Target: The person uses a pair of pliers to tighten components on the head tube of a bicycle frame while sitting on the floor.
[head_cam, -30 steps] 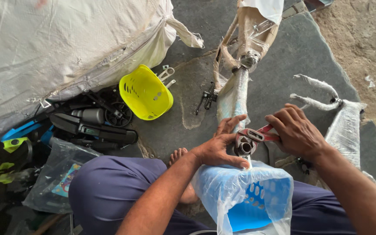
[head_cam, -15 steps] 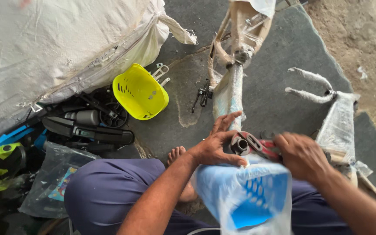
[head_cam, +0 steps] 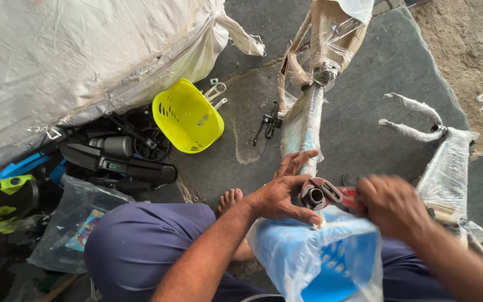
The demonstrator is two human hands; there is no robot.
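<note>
Nearest the camera, a blue basket point(head_cam: 331, 268) wrapped in clear plastic rests between the person's knees. Just above it, the left hand point(head_cam: 279, 193) is closed around the end of a wrapped bicycle frame point(head_cam: 303, 128), thumb and fingers curled beside the open tube mouth. A red wrench point(head_cam: 331, 196) is clamped on that tube end. The right hand point(head_cam: 392, 204), blurred, grips the wrench handle. A bare foot point(head_cam: 229, 200) rests on the floor just left of the left hand.

To the left, a clear plastic bag point(head_cam: 68, 223) lies against the thigh, and beyond it black parts point(head_cam: 118, 159) are piled near the floor's left edge. A yellow basket point(head_cam: 188, 117) sits tilted on the dark floor point(head_cam: 364, 84), touching that pile. A small black part point(head_cam: 268, 123) lies just beside the frame. To the right, a wrapped fork point(head_cam: 437, 151) lies apart from the frame. Farthest, a large white sack point(head_cam: 74, 50) fills the upper left corner.
</note>
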